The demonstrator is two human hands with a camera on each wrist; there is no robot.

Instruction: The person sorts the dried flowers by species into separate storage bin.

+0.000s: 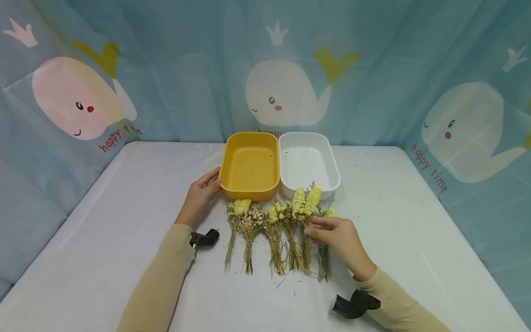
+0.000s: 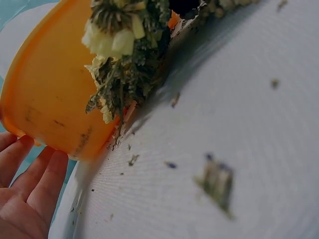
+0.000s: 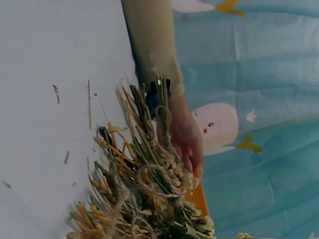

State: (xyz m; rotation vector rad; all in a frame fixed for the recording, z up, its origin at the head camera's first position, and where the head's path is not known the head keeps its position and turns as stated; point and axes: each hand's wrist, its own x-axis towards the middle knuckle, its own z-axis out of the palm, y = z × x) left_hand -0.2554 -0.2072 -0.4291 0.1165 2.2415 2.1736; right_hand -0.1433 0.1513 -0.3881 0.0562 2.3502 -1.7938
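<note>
My left hand point(image 1: 200, 196) touches the left side of a yellow plastic bin point(image 1: 250, 166), with its fingers extended against the wall in the left wrist view. My right hand point(image 1: 341, 237) pinches the stems of a dried-flower bunch point(image 1: 306, 200) between thumb and fingers. This bunch has pale yellow heads, which overlap the front rim of the white bin point(image 1: 312, 161). To its left lie several other bunches, among them a cream-coloured one point(image 1: 250, 222) and a yellow one point(image 1: 239, 207) at the row's left end. Another bunch point(image 1: 324, 258) lies partly behind my right hand.
Both bins stand side by side on a white-covered table point(image 1: 124, 216), with small plant bits inside them. Twine-tied stems point(image 3: 159, 174) fill the lower part of the right wrist view. Loose stem scraps point(image 1: 280, 282) lie before the row. A blue whale-print curtain point(image 1: 186, 92) surrounds the table.
</note>
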